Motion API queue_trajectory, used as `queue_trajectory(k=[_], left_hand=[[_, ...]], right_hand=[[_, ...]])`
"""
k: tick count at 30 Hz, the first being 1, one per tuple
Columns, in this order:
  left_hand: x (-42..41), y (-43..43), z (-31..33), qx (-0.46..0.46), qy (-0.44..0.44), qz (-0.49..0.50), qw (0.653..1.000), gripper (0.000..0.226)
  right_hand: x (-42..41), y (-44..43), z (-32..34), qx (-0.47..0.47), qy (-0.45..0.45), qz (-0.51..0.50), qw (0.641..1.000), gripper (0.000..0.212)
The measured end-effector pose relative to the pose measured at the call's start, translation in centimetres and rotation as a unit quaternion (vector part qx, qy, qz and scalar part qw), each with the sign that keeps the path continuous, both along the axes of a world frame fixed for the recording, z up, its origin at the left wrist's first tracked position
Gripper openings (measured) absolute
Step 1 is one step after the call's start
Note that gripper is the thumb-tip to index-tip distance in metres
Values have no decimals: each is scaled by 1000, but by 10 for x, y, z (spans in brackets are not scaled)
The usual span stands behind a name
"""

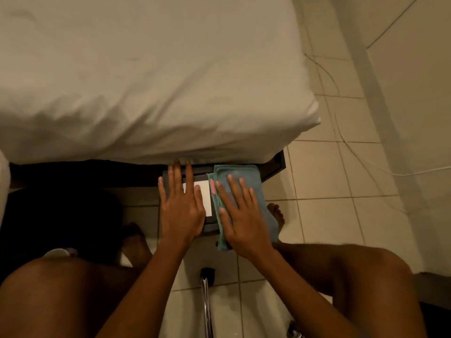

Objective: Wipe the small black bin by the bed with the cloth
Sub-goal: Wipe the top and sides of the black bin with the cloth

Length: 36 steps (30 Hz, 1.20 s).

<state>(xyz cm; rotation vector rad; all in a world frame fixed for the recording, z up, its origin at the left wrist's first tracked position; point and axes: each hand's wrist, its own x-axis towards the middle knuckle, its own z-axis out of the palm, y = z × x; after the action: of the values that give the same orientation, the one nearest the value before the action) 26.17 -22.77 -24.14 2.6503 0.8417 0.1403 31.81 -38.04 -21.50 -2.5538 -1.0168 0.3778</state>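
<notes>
Hands lie flat on the black bin [189, 178], which sits on the tile floor [324, 172] against the bed [146, 81] at twelve o'clock. Left hand [181, 211], fingers spread, covers a white label [206, 196] (partly). Right hand [240, 215], fingers spread, presses the folded blue cloth [241, 175] at three o'clock.

Soft blue-green woven cloth [240, 191] over matt black bin [208, 225]. Beside bin: smooth glossy floor tiles [324, 172], shiny metal tube [206, 301]. Above: creased white bed linen [151, 76].

The bin [202, 173] is black with a white panel. The cloth [240, 175] is teal with a pink tag. The bed [146, 81] is plain white; the floor tiles [329, 179] are cream.
</notes>
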Motion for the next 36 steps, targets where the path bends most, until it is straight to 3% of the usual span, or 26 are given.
queue_trajectory(k=[2,7,13,18,23,27,33,36], left_hand=[[0,-1,1,3,1,-1,1000,59],[0,-1,0,12,7,1,1000,59],[0,-3,2,15,6,-2,1000,59],[0,-6,-1,9,0,14,1000,60],[0,-6,4,-10,-7,3,1000,59],[1,0,2,-5,0,-1,1000,59],[-4,13,1,26,4,-37,999,58],[-4,12,1,25,6,-40,999,58]], right_hand=[[13,-11,-1,9,-6,9,1000,58],[24,34,-7,-31,-24,-126,991,59],[10,-6,-2,-1,-5,17,1000,60],[25,37,-7,-22,-4,-130,991,61],[11,-17,-7,-12,-4,21,1000,59],[30,19,-12,-26,-8,-141,990,60],[1,-1,-9,-3,-4,65,998,61],[21,9,-15,-31,-16,-10,999,61]])
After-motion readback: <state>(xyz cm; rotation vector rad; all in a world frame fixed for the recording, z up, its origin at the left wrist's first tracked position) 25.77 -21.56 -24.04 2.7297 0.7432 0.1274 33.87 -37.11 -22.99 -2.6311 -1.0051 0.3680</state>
